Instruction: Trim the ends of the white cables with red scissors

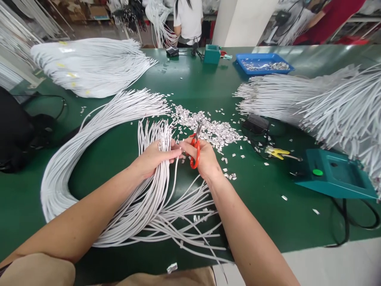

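Observation:
My left hand (156,157) is closed around a bundle of white cables (159,194), with the cut ends standing up above the fingers. The bundle curves back to the left in a big loop on the green table. In my right hand (205,157) is a pair of scissors (195,153) with red handles, its blades pointing away from me. The thumb and fingertips of both hands meet at one single cable (176,169) apart from the bundle. Behind the hands lies a heap of small silvery foil scraps (211,127).
Further white cable bundles lie at the back left (89,65) and right (276,93). A blue tray (247,71) holds metallic bits. At right are a teal device (309,178), yellow-handled pliers (278,153) and a black adapter (256,124). Two people (189,20) work beyond the table.

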Tool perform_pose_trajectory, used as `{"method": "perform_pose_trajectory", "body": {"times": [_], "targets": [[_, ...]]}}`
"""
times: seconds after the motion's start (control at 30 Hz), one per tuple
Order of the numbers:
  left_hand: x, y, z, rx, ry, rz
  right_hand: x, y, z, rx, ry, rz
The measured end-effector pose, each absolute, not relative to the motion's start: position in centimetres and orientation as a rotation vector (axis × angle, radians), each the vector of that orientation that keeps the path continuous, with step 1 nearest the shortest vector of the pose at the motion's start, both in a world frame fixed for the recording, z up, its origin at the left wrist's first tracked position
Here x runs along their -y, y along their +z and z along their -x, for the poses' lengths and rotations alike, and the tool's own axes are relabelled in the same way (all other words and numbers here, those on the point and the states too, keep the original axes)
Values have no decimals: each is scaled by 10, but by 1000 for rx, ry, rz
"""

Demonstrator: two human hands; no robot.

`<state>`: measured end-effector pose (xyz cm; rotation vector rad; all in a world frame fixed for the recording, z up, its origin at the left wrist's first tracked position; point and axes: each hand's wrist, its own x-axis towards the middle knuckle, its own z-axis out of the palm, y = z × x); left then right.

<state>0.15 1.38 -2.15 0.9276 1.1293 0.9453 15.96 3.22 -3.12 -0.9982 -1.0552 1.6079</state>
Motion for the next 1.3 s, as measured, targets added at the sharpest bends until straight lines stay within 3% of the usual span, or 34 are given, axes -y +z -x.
{"method": "perform_pose_trajectory", "body": {"times": [0.4,1.03,1.3], "targets": [[-13,-23,-1,-1309,1131,-1062,-33,-34,-172,2006,838,1545],[-10,-24,2,-1333,1159,-1130,-30,-31,-173,2243,491,1563],[-12,-23,1,-1217,1146,-1044,-33,-33,-176,2173,586,1507]]}}
